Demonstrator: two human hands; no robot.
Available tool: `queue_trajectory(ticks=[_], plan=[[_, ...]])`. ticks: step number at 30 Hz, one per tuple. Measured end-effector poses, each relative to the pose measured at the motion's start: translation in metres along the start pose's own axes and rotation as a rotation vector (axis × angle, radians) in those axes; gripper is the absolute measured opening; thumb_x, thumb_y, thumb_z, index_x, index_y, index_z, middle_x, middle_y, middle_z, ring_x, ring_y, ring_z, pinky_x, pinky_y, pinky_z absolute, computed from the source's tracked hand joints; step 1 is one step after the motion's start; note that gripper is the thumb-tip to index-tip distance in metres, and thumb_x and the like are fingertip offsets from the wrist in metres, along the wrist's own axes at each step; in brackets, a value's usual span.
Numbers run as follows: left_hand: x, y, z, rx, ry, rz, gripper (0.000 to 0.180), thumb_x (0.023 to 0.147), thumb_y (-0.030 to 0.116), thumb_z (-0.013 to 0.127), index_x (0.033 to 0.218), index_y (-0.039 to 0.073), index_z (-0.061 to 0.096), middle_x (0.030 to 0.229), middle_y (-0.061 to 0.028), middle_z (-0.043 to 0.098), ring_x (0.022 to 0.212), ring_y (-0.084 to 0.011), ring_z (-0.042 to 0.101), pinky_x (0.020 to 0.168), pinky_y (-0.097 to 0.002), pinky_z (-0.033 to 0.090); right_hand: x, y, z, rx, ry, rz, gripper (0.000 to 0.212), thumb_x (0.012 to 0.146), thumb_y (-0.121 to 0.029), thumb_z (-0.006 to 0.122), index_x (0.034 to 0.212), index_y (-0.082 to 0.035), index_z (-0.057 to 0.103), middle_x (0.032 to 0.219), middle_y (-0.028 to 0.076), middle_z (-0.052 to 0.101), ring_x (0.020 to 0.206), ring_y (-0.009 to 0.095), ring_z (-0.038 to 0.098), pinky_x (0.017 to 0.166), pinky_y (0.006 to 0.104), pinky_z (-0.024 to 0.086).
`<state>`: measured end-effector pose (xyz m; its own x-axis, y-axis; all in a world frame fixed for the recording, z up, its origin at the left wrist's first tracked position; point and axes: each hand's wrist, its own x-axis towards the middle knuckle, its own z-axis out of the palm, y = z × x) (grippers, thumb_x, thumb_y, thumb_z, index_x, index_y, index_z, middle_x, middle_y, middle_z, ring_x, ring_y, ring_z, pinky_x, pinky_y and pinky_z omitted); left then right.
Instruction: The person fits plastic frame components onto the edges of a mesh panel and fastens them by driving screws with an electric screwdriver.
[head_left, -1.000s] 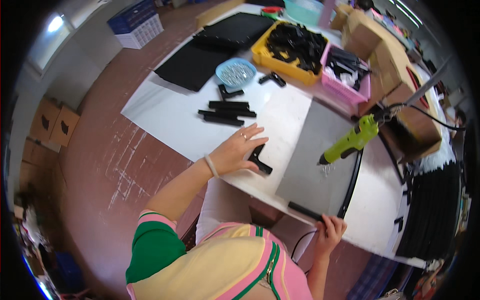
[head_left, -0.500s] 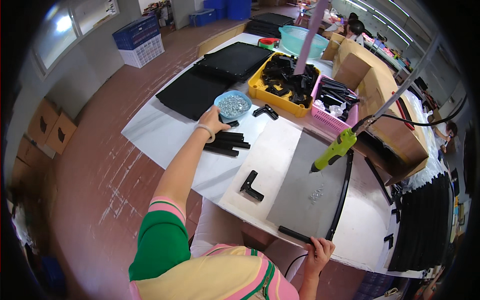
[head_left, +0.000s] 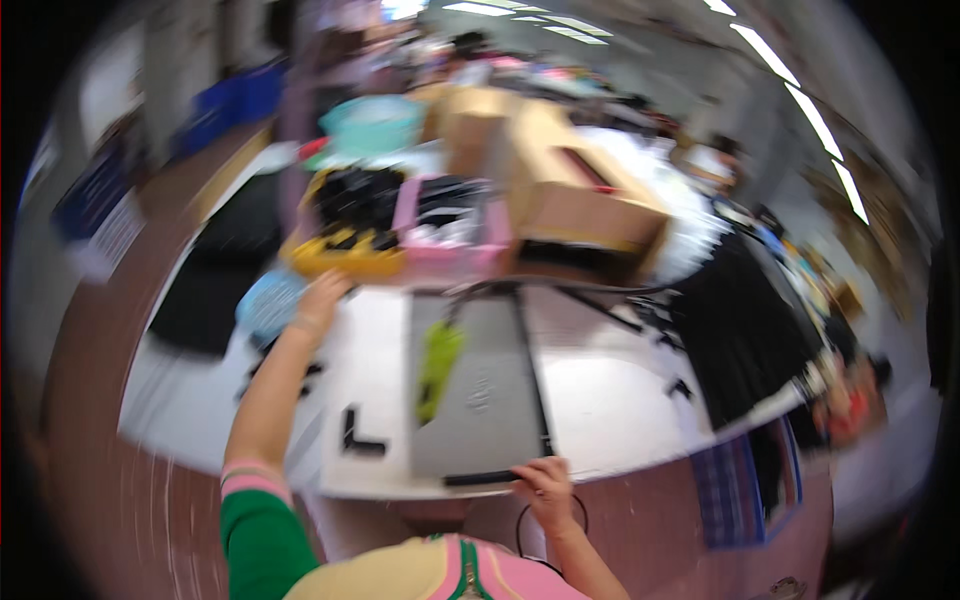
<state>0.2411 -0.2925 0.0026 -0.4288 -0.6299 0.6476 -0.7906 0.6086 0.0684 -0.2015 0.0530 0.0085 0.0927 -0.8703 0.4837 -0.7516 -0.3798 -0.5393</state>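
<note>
My right hand [head_left: 545, 490] is closed on the end of a short black bar [head_left: 478, 479] at the near edge of the grey panel [head_left: 440, 455]. A long black strip [head_left: 538, 385] runs up the panel's right side and meets the bar near that hand. My left hand [head_left: 322, 298] reaches forward between the light-blue bowl of small metal pieces [head_left: 268, 308] and the yellow basket. Motion smears its fingers, and something dark shows at their tips. A black L-shaped corner bracket [head_left: 362, 442] lies left of the panel. A lime-green electric screwdriver [head_left: 438, 370] hangs over the panel, left of small loose pieces [head_left: 480, 388].
A yellow basket [head_left: 345, 263] of black parts and a pink basket [head_left: 490, 262] stand at the back. Behind them are a teal basket [head_left: 370, 125] and cardboard boxes [head_left: 590, 215]. Black panels [head_left: 190, 315] lie left, black strips [head_left: 745, 320] right. A cable crosses behind the panel.
The whole view has swung right and blurred. My left hand has moved from beside the bowl and black bars toward the yellow basket's front. My right hand stays on the short bar.
</note>
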Motion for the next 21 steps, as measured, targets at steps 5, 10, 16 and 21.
queue_trajectory(ticks=[5, 10, 16, 21], plan=[[0.038, -0.024, 0.036, 0.124, -0.587, -0.213, 0.032, 0.084, 0.005, 0.057, 0.115, 0.006, 0.065, 0.125, -0.0172, 0.063, 0.122, -0.0351, 0.055, 0.103, -0.0417, 0.045, 0.004, 0.001, -0.001, 0.027, 0.051, 0.016, 0.031, 0.070, -0.019, 0.081, 0.100, -0.014, 0.075, 0.095, 0.002, 0.066, 0.093, 0.026, 0.057, 0.090, 0.0398, 0.044], [0.040, 0.004, 0.020, 0.047, -0.324, -0.586, 0.033, 0.069, 0.008, 0.075, 0.102, 0.012, 0.076, 0.106, -0.0176, 0.071, 0.102, -0.0353, 0.067, 0.093, -0.0447, 0.052, 0.003, 0.006, -0.001, 0.029, 0.032, -0.004, 0.029, 0.071, -0.015, 0.082, 0.100, -0.014, 0.076, 0.095, 0.003, 0.065, 0.095, 0.026, 0.056, 0.088, 0.0383, 0.046], [0.019, 0.037, -0.036, -1.072, -0.188, -1.143, 0.035, 0.081, 0.012, 0.080, 0.113, 0.005, 0.067, 0.095, -0.0076, 0.068, 0.078, -0.0166, 0.068, 0.069, -0.0305, 0.060, 0.003, -0.002, 0.003, 0.018, -0.001, 0.037, 0.030, 0.069, -0.006, 0.080, 0.098, -0.012, 0.074, 0.095, 0.004, 0.064, 0.097, 0.028, 0.054, 0.086, 0.0402, 0.045], [0.009, 0.054, -0.063, -0.994, -0.104, -1.286, 0.024, 0.090, 0.016, 0.072, 0.105, -0.001, 0.068, 0.095, -0.0070, 0.069, 0.079, -0.0194, 0.070, 0.070, -0.0324, 0.062, 0.009, -0.004, 0.007, 0.048, 0.017, 0.011, 0.029, 0.069, -0.008, 0.081, 0.098, -0.012, 0.075, 0.094, 0.003, 0.064, 0.097, 0.027, 0.054, 0.086, 0.0390, 0.045]])
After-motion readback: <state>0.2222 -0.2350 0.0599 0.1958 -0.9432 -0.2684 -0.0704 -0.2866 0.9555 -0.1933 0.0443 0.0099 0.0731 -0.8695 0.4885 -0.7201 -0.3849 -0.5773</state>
